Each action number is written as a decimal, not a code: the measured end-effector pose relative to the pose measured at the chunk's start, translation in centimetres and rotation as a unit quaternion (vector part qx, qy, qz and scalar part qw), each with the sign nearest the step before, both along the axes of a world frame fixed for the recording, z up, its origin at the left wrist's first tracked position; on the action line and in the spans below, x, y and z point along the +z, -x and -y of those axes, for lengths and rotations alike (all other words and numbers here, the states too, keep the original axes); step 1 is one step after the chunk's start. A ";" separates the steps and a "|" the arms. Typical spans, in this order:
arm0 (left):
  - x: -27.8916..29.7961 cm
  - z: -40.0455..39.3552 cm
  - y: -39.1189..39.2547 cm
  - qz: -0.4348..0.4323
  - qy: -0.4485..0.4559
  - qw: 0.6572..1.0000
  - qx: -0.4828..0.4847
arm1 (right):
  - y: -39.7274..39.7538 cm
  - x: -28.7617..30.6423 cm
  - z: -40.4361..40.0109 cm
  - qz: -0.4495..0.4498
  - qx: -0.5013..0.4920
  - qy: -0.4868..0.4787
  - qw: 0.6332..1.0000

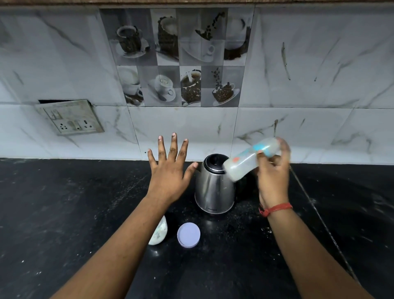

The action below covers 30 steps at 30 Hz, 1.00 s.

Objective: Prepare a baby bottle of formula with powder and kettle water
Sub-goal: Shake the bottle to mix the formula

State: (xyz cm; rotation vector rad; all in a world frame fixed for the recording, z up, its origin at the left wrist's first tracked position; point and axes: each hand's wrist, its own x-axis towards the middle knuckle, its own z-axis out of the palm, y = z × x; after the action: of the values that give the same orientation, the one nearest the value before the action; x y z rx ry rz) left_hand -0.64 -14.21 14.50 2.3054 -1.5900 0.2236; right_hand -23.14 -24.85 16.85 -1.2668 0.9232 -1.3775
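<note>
A black speckled tabletop (pixel 64 213) meets a wall (pixel 319 74) of white marble-look tiles with grey veins. A panel of coffee-cup picture tiles (pixel 181 57) sits at centre. A grimy switch plate (pixel 70 117) hangs tilted at left. Brown trim (pixel 191 2) runs along the top.

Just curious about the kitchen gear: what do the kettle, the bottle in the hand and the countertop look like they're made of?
Kettle: probably stainless steel, polished, mirroring its surroundings; lid looks like black plastic.
Baby bottle: likely translucent plastic, cloudy, with printed coloured marks; blurred by motion.
Countertop: apparently polished black stone, speckled and glossy.
</note>
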 end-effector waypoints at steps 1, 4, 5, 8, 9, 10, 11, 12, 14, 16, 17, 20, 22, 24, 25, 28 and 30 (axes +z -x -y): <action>-0.1 0.0 0.1 0.000 0.001 1.000 -0.001 | -0.4 -0.4 -0.4 -0.072 0.052 0.016 0.996; -0.3 0.0 0.4 -0.001 0.007 1.000 -0.008 | -1.1 -2.4 -1.2 -0.153 0.122 -0.002 0.981; -0.4 0.0 0.5 -0.002 0.007 1.000 -0.010 | -1.0 -2.8 -1.2 -0.132 0.106 -0.017 0.985; -1.0 -0.3 0.6 -0.001 0.001 1.000 -0.014 | -0.7 -3.6 -0.8 -0.104 0.091 -0.046 0.989; -1.3 -0.3 0.6 -0.004 -0.001 1.000 -0.016 | -0.5 -3.8 -0.7 -0.095 0.101 -0.053 0.989; -1.6 -0.4 0.5 -0.008 0.000 1.000 -0.014 | -0.6 -3.9 -0.7 -0.084 0.110 -0.062 0.988; -1.9 -0.5 0.4 -0.011 0.003 1.000 -0.012 | -0.6 -3.9 -0.8 -0.079 0.118 -0.069 0.988; -2.1 -0.5 0.5 -0.012 0.003 1.000 -0.013 | -0.5 -4.0 -0.7 -0.073 0.122 -0.076 0.987; -2.6 -0.4 0.8 -0.011 0.006 1.000 -0.020 | -0.5 -4.1 -0.7 -0.068 0.124 -0.084 0.986; -3.1 -0.5 1.1 -0.010 0.004 1.000 -0.027 | -0.4 -4.4 -0.8 -0.069 0.129 -0.088 0.985; -3.3 -0.5 1.3 -0.010 0.002 1.000 -0.028 | -0.3 -4.5 -0.9 -0.071 0.132 -0.088 0.985; -3.8 -0.7 1.6 -0.013 -0.001 1.000 -0.028 | -0.1 -5.2 -0.7 -0.095 0.130 -0.077 0.984; -4.5 -1.0 2.0 -0.018 -0.008 0.999 -0.029 | 0.3 -5.7 -0.7 -0.130 0.121 -0.058 0.982; -5.6 -1.5 2.6 -0.025 -0.018 0.999 -0.033 | 0.7 -6.7 -0.8 -0.177 0.110 -0.031 0.978; -6.3 -1.8 2.9 -0.026 -0.023 0.999 -0.037 | 0.9 -7.2 -1.0 -0.200 0.103 -0.016 0.974; -8.4 -2.8 3.9 -0.024 -0.052 0.997 -0.049 | 1.3 -9.1 -1.9 -0.273 0.088 0.023 0.958; -9.7 -3.5 4.5 -0.021 -0.073 0.996 -0.055 | 1.6 -10.8 -2.3 -0.308 0.089 0.034 0.946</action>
State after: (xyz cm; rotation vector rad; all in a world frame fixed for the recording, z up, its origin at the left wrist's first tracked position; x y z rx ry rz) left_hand -5.12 -10.70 4.81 2.3025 -1.7579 0.0337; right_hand -24.69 -22.50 6.07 -1.8386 1.1449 -0.8802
